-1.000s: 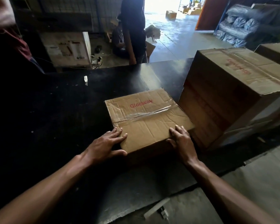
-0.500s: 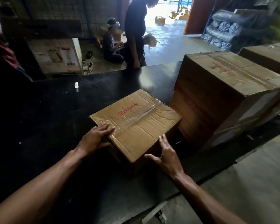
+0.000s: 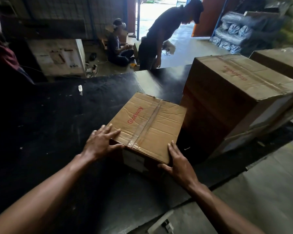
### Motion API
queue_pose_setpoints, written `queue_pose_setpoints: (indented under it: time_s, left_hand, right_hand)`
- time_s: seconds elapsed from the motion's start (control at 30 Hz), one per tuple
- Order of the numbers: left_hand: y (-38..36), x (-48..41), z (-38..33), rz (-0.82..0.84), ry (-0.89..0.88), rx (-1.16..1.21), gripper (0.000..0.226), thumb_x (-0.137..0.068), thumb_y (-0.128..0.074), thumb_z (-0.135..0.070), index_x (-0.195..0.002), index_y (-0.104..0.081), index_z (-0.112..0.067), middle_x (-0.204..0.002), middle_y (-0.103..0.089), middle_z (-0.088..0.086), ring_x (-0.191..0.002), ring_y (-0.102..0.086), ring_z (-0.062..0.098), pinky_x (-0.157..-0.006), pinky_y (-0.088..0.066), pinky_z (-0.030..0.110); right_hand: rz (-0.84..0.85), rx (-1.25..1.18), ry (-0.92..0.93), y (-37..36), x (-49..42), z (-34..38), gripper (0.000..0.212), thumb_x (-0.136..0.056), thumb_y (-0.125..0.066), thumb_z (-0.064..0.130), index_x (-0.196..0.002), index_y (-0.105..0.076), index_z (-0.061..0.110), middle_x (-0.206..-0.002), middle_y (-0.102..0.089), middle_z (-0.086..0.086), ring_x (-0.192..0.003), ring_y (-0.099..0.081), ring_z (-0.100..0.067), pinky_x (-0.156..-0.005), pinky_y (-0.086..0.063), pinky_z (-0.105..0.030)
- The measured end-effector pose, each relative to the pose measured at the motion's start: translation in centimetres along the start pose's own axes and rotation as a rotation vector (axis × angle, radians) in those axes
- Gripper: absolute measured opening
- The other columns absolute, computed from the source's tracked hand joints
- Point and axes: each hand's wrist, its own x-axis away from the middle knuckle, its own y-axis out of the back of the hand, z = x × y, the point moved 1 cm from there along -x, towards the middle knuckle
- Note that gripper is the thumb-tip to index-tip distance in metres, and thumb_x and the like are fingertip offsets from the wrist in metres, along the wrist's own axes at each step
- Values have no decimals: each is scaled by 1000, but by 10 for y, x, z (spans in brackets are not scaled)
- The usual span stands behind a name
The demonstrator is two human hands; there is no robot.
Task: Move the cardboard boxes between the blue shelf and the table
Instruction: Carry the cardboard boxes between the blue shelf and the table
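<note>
A small taped cardboard box [image 3: 152,122] with red lettering sits on the black table [image 3: 49,124], one corner turned toward me. My left hand [image 3: 101,142] lies on its near left corner, fingers spread flat over the top and thumb against the side face. My right hand [image 3: 179,162] presses the near right corner, its fingers straight up along the right side and the thumb on the front face. A much larger cardboard box [image 3: 235,92] stands on the table just to the right, a narrow gap apart.
Another carton [image 3: 281,63] sits behind the large box. A small white object [image 3: 80,89] lies on the table's far left. Beyond the table one person [image 3: 117,48] sits and another [image 3: 159,36] bends over. A blue shelf [image 3: 230,31] holds wrapped bundles at back right. Concrete floor [image 3: 260,191] lies at lower right.
The small box has turned anticlockwise on the table, its lettering now running away from me. My right hand slid from the top edge to the right side; my left hand stayed on the left corner.
</note>
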Motion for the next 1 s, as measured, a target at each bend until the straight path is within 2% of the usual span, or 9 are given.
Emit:
queue_pose_setpoints:
  time_s: [0.1,0.27,0.37,0.43,0.5,0.57,0.7,0.9,1.0]
  left_hand:
    - [-9,9,2,-20,94,110,81,-73,-57,-77,-146,-35,-48,-164,-14,-9,-147,-26,23,-113,-32,46]
    - [-31,47,-33,-273,103,52,56,-82,-67,-57,-135,-56,-41,-143,-50,-5,-112,-62,25,-85,-53,39]
    - [-38,62,-46,-308,57,131,52,-82,-71,-51,-132,-59,-39,-133,-51,-8,-101,-67,21,-77,-57,39]
    - [-37,60,-48,-272,88,218,64,-81,-72,-51,-139,-52,-36,-142,-44,-7,-107,-65,23,-83,-56,43]
    - [-36,55,-51,-167,143,288,79,-81,-71,-53,-150,-37,-34,-157,-32,-1,-122,-58,28,-95,-52,47]
    - [-39,54,-56,-115,178,312,87,-80,-71,-56,-153,-28,-35,-161,-25,5,-130,-52,31,-101,-47,48]
    - [-43,58,-74,-151,220,320,91,-75,-75,-57,-152,-31,-35,-156,-33,7,-129,-53,29,-103,-46,42]
    - [-49,68,-122,-175,271,343,89,-74,-76,-57,-150,-37,-33,-152,-41,6,-132,-50,22,-106,-42,33]
    - [-54,74,-147,-181,300,359,89,-74,-77,-57,-149,-38,-31,-151,-42,7,-132,-51,21,-105,-43,33]
  right_hand:
    - [7,16,5,1,-3,-4,91,-83,-76,36,-155,-25,12,-164,-10,-1,-150,-15,-12,-117,-12,-17]
    - [-37,95,-29,28,-17,-31,77,-86,-73,16,-152,-33,12,-161,-24,-5,-147,-26,-16,-115,-13,-16]
    - [-46,110,-90,47,-30,-44,75,-85,-75,14,-149,-38,7,-155,-37,-11,-144,-35,-19,-117,-19,-21]
    - [-31,105,-102,53,-35,-46,75,-83,-77,17,-148,-41,6,-151,-43,-12,-140,-41,-20,-117,-25,-25]
    - [-16,88,-101,56,-37,-47,75,-83,-78,18,-147,-42,6,-150,-45,-11,-139,-43,-20,-116,-27,-25]
    - [-14,56,-114,56,-36,-48,75,-83,-78,19,-147,-42,6,-150,-45,-11,-139,-43,-19,-116,-27,-24]
    - [-35,-8,-126,65,-35,-60,77,-81,-80,20,-147,-42,6,-150,-46,-9,-138,-44,-19,-112,-26,-19]
    - [-4,-56,-92,95,-32,-88,66,-85,-76,27,-143,-49,14,-138,-59,-8,-125,-57,-22,-100,-40,-24]
    - [27,-91,-82,105,-29,-106,66,-87,-72,31,-146,-44,23,-140,-57,-5,-128,-53,-23,-105,-39,-30]
